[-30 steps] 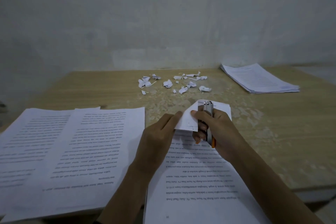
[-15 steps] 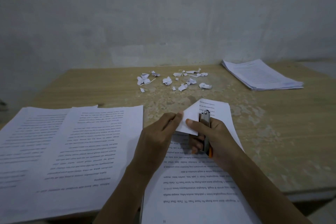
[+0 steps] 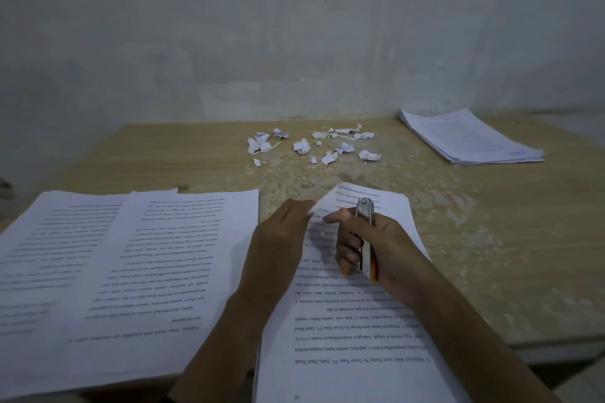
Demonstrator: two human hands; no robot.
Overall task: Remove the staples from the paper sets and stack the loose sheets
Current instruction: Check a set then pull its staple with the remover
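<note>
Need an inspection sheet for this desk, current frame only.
Surface: wooden table, worn pale patch mid-top.
Job's things: paper set under both hands, top corner lifted; loose sheets at left; paper stack far right.
Clutter: torn paper scraps at the far middle.
Grippers: left hand at the lifted corner, grip blurred; right hand grips a staple tool, metal with orange.
Cables: nothing seen.
Surroundings: plain grey wall behind the table.

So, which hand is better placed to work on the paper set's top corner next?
Probably the right hand: it grips the metal tool, whose tip lies over the top corner of the paper set. The left hand only touches the lifted sheet.
</note>
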